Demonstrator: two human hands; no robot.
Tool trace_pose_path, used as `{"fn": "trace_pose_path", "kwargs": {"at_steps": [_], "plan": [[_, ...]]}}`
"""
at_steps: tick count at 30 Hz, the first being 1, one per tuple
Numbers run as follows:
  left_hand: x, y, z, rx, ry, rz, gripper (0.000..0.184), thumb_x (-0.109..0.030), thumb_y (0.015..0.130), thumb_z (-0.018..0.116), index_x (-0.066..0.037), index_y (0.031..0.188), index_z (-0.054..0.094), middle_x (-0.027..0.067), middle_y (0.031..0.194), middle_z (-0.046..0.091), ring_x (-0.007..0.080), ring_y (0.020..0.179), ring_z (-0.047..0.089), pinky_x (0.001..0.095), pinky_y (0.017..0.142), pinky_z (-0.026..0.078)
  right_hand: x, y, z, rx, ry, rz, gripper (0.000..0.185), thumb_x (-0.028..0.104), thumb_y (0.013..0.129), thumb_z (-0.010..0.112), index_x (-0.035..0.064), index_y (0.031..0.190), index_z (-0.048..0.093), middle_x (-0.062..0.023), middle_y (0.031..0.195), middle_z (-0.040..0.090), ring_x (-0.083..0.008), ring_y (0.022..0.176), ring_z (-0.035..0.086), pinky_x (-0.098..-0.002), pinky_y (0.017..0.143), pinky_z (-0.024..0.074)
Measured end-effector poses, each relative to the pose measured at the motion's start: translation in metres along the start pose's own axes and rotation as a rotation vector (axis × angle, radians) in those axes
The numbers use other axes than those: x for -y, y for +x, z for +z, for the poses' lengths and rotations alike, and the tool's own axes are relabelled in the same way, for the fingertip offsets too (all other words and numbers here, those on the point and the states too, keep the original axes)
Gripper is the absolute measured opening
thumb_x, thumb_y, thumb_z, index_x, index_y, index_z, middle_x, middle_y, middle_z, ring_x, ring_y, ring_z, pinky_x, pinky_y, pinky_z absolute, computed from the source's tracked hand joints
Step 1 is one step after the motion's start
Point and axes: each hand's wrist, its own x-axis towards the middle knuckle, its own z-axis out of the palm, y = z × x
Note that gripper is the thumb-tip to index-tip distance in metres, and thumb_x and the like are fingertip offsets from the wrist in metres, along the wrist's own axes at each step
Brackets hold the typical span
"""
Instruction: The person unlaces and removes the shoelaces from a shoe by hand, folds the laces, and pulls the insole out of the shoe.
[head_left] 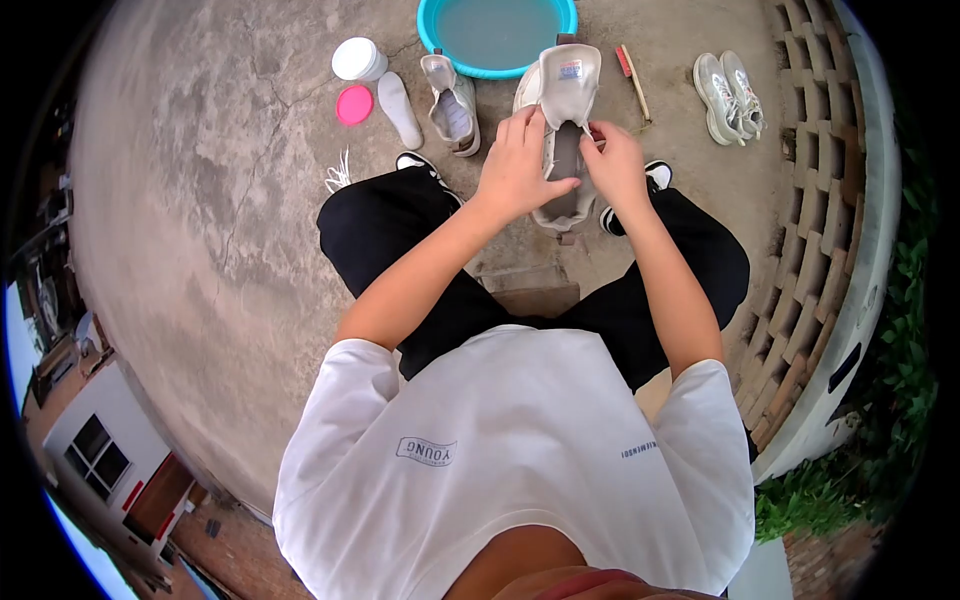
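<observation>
A light-coloured sneaker (570, 85) is held between my knees, its tongue pulled up and its grey inside showing, with no laces in it. My left hand (514, 168) grips the shoe's left side, fingers along the upper and thumb over the opening. On the opposite side, my right hand (614, 168) pinches the edge of the upper beside the tongue. The matching sneaker (455, 112) lies on the ground to the left, its tongue up too. Next to that one is a pale insole (399, 108).
A turquoise basin (460, 58) of cloudy water stands ahead. Around it are a white tub (357, 60), a pink lid (354, 105), a red-bristled brush (634, 82) and a pair of silvery shoes (728, 98). White laces (339, 173) lie by my left knee. A brick lattice (800, 240) runs along the right.
</observation>
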Motion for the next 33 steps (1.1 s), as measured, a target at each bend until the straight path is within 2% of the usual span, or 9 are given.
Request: {"fn": "trace_pose_path", "kwargs": {"at_steps": [4, 6, 9, 12, 14, 16, 18, 24, 33], "plan": [[0.019, -0.009, 0.008, 0.113, -0.016, -0.078, 0.083, -0.015, 0.07, 0.074, 0.001, 0.138, 0.03, 0.0204, 0.139, 0.033, 0.0376, 0.119, 0.044, 0.0402, 0.096, 0.045, 0.005, 0.009, -0.005, -0.006, 0.027, -0.05, 0.029, 0.015, 0.082, 0.061, -0.0042, 0.104, 0.063, -0.0195, 0.091, 0.066, -0.033, 0.084, 0.064, -0.0393, 0.075, 0.0502], [0.023, -0.003, 0.01, -0.051, -0.285, -0.254, 0.065, -0.013, 0.075, 0.071, 0.002, 0.131, 0.043, 0.0207, 0.132, 0.046, 0.0363, 0.114, 0.051, 0.04, 0.091, 0.047, 0.007, 0.017, -0.019, 0.085, 0.213, 0.08, 0.031, 0.017, 0.084, 0.061, -0.0044, 0.107, 0.063, -0.0189, 0.093, 0.068, -0.0288, 0.083, 0.066, -0.0363, 0.075, 0.0505], [0.034, 0.01, 0.006, -0.159, -0.366, -0.276, 0.021, -0.016, 0.086, 0.064, 0.0, 0.099, 0.067, 0.0174, 0.092, 0.067, 0.0356, 0.085, 0.065, 0.0403, 0.075, 0.051, 0.002, 0.028, -0.027, 0.165, 0.22, 0.146, 0.034, 0.019, 0.087, 0.061, -0.0051, 0.11, 0.062, -0.018, 0.094, 0.068, -0.0266, 0.081, 0.067, -0.0341, 0.073, 0.0505], [0.038, 0.009, 0.012, 0.04, -0.281, -0.426, 0.027, -0.024, 0.088, 0.061, 0.0, 0.097, 0.068, 0.0187, 0.091, 0.067, 0.0375, 0.083, 0.064, 0.0408, 0.071, 0.051, 0.012, 0.024, -0.02, 0.186, 0.081, 0.151, 0.03, 0.019, 0.084, 0.066, -0.0033, 0.104, 0.064, -0.0148, 0.094, 0.067, -0.0278, 0.085, 0.064, -0.0337, 0.073, 0.0501], [0.04, 0.005, 0.021, 0.098, -0.176, -0.458, 0.041, -0.036, 0.092, 0.056, 0.003, 0.079, 0.066, 0.0236, 0.075, 0.062, 0.0418, 0.072, 0.061, 0.0474, 0.064, 0.047, 0.041, 0.004, -0.019, 0.043, -0.593, -0.145, 0.022, 0.02, 0.077, 0.072, 0.0015, 0.087, 0.065, -0.0109, 0.093, 0.061, -0.0279, 0.088, 0.059, -0.0357, 0.074, 0.0488], [0.044, 0.006, 0.024, 0.193, -0.175, -0.495, 0.046, -0.038, 0.091, 0.056, 0.003, 0.073, 0.064, 0.0255, 0.072, 0.061, 0.0421, 0.072, 0.061, 0.0486, 0.063, 0.047, 0.047, -0.013, -0.008, 0.074, -0.528, -0.237, 0.024, 0.021, 0.071, 0.077, 0.0054, 0.076, 0.059, -0.0086, 0.09, 0.054, -0.0266, 0.089, 0.054, -0.0378, 0.074, 0.0473], [0.044, 0.004, 0.026, 0.182, -0.149, -0.488, 0.047, -0.038, 0.091, 0.056, 0.004, 0.071, 0.064, 0.0257, 0.07, 0.061, 0.0422, 0.071, 0.061, 0.0488, 0.064, 0.047, 0.047, -0.031, 0.002, 0.089, -0.478, -0.526, 0.018, 0.016, 0.072, 0.071, 0.0045, 0.081, 0.059, -0.0077, 0.089, 0.055, -0.0247, 0.089, 0.055, -0.0371, 0.074, 0.0471], [0.046, 0.006, 0.021, 0.267, -0.121, -0.399, 0.05, -0.042, 0.09, 0.056, 0.003, 0.069, 0.063, 0.0244, 0.068, 0.061, 0.0418, 0.068, 0.06, 0.0485, 0.062, 0.047, 0.029, -0.042, 0.037, 0.379, -0.451, -0.74, 0.026, 0.011, 0.069, 0.064, 0.0028, 0.094, 0.062, -0.0052, 0.093, 0.058, -0.0237, 0.094, 0.055, -0.0345, 0.076, 0.05], [0.054, 0.009, 0.009, 0.302, -0.197, -0.46, 0.051, -0.044, 0.092, 0.053, 0.003, 0.078, 0.066, 0.0231, 0.066, 0.061, 0.0396, 0.065, 0.061, 0.0447, 0.06, 0.047, 0.027, -0.048, 0.048, 0.432, -0.608, -0.625, 0.037, 0.011, 0.075, 0.061, 0.0065, 0.111, 0.059, -0.0065, 0.116, 0.061, -0.0209, 0.066, 0.065, -0.0336, 0.056, 0.0537]]}}
